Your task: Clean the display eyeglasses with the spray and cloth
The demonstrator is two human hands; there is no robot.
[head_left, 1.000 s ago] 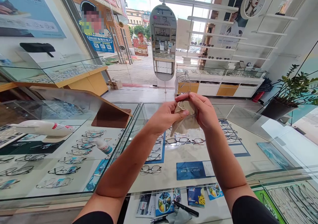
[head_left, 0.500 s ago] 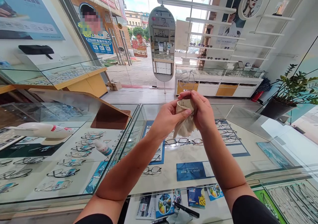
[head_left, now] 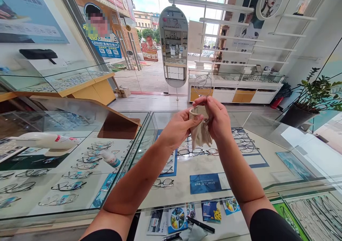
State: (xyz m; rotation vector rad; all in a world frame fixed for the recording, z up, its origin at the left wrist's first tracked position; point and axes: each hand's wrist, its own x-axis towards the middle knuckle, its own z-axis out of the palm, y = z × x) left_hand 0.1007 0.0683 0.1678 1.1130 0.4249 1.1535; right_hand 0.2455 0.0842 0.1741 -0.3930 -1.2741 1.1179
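My two hands meet above the glass counter, in the middle of the view. A beige cleaning cloth (head_left: 199,136) is bunched in my left hand (head_left: 180,126), pinched under the thumb, its loose end hanging down. Above the fingers rises one round, thin-rimmed lens of a pair of eyeglasses (head_left: 203,85). My right hand (head_left: 219,119) is closed on the frame of these eyeglasses at the cloth's right edge. The other lens is hidden by the cloth and fingers.
Below is a glass display case (head_left: 171,193) with rows of eyeglass frames (head_left: 196,152). A white bottle (head_left: 110,159) stands on the left, near a white airship-shaped object (head_left: 48,141). An oval mirror (head_left: 174,48) is ahead; a black pen (head_left: 200,225) lies near me.
The cloth's hanging end has shifted slightly right and fallen into new folds. The visible lens has tilted a little and moved slightly. Both hands keep their hold.
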